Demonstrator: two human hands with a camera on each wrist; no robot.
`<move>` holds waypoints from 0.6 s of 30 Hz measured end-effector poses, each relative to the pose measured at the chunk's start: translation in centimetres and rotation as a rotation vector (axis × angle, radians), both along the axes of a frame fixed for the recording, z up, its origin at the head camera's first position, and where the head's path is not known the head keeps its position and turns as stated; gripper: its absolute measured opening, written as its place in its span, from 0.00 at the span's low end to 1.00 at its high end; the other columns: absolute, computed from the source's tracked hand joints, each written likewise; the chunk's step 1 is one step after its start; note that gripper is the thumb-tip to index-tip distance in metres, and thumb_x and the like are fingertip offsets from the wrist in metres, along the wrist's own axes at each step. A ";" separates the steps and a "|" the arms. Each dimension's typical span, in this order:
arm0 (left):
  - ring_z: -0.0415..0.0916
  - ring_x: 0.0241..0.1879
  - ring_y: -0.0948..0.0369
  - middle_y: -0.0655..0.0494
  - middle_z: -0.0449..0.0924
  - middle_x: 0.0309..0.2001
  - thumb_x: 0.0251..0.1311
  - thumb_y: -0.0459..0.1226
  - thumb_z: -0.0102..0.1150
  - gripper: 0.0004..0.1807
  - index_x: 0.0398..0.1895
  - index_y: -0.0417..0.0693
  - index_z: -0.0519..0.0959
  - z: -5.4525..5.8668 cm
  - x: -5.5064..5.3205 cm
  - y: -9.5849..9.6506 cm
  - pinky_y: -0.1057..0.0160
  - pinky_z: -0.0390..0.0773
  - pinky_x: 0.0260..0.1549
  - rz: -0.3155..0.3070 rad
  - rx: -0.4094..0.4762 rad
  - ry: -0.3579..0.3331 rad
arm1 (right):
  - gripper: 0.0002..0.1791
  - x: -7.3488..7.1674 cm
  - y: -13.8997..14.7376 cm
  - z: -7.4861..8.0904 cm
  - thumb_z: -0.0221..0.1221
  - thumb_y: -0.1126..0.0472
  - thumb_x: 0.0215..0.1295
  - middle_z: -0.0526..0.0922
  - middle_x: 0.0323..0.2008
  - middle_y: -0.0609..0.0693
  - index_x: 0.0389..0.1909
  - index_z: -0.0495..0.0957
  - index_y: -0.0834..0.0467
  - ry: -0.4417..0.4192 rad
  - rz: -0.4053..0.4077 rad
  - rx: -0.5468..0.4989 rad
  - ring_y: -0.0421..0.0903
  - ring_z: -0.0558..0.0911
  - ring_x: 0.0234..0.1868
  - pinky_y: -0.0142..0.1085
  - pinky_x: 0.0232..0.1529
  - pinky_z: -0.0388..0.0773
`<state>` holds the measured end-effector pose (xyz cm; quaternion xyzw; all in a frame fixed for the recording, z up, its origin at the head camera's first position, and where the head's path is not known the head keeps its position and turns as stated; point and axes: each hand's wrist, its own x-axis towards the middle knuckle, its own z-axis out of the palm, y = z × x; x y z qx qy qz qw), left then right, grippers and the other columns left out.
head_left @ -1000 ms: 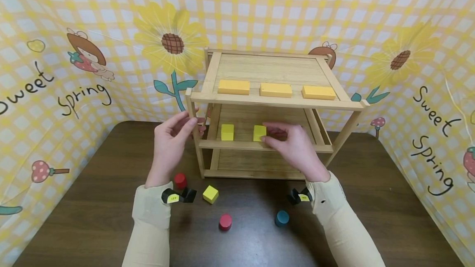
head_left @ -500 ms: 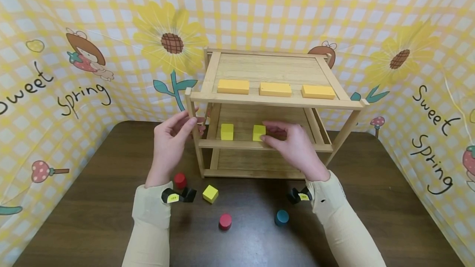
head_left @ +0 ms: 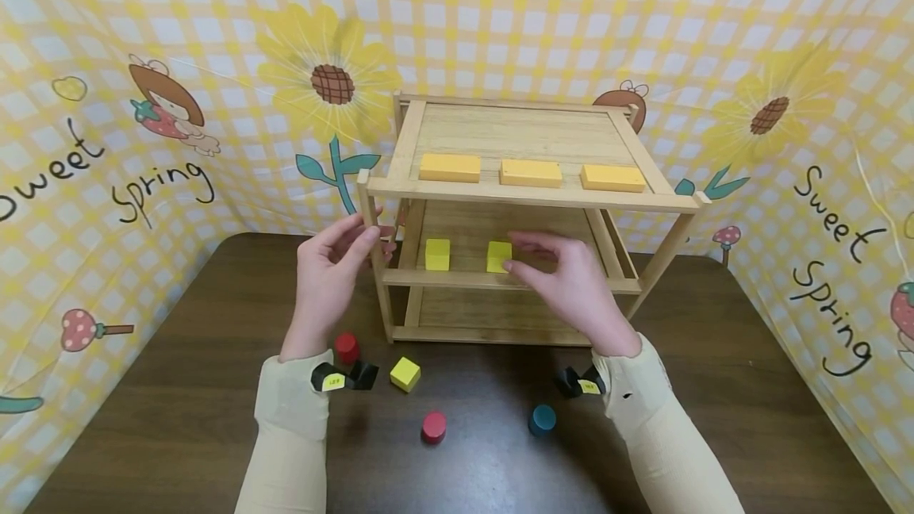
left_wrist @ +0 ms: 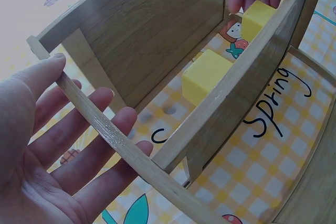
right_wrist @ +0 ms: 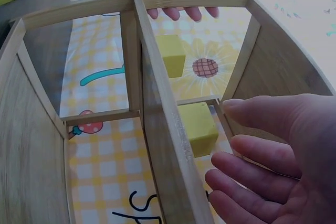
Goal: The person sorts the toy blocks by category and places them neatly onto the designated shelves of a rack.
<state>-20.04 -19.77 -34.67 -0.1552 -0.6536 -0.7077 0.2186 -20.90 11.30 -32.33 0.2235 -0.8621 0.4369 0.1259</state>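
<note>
My left hand (head_left: 328,272) holds the left front post of a three-tier wooden shelf rack (head_left: 514,280), thumb on the near side and fingers passing behind it, plain in the left wrist view (left_wrist: 68,145). On the middle shelf stand two yellow cubes, a left cube (head_left: 438,255) and a right cube (head_left: 499,257). Just right of the right cube is my right hand (head_left: 567,284). Its thumb and fingers are spread apart, and the right wrist view shows a gap between the hand (right_wrist: 283,166) and that cube (right_wrist: 198,129).
Three orange-yellow blocks (head_left: 531,174) line the top shelf's front. On the dark table (head_left: 214,419) before the rack lie a yellow cube (head_left: 405,374), a red cylinder (head_left: 347,347), a pinkish-red cylinder (head_left: 433,427) and a blue cylinder (head_left: 543,420). Checked cloth (head_left: 236,14) surrounds the table.
My right hand's fingers have parted from the right cube, and the wrist has shifted slightly right. That cube stays in place. The left hand has not moved.
</note>
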 end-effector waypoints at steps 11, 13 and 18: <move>0.87 0.38 0.50 0.42 0.87 0.45 0.71 0.35 0.62 0.17 0.60 0.38 0.82 0.1 0.1 0.0 0.56 0.86 0.39 0.003 -0.012 -0.004 | 0.22 1.2 0.3 0.8 0.73 0.53 0.63 0.86 0.53 0.48 0.57 0.85 0.55 0.067 -0.008 -0.007 0.45 0.83 0.53 0.47 0.57 0.78; 0.87 0.38 0.50 0.41 0.87 0.45 0.71 0.35 0.62 0.17 0.60 0.38 0.82 0.1 0.1 0.0 0.56 0.86 0.39 0.007 -0.017 -0.004 | 0.22 1.4 0.4 1.0 0.73 0.53 0.63 0.86 0.53 0.49 0.57 0.85 0.53 0.074 -0.010 -0.005 0.44 0.83 0.54 0.46 0.57 0.78; 0.87 0.37 0.51 0.39 0.86 0.45 0.71 0.35 0.62 0.16 0.59 0.39 0.82 0.0 0.0 0.0 0.58 0.86 0.38 0.018 -0.030 -0.003 | 0.22 2.0 0.5 1.3 0.73 0.54 0.62 0.86 0.53 0.47 0.57 0.84 0.53 0.111 -0.007 0.008 0.43 0.82 0.55 0.45 0.58 0.76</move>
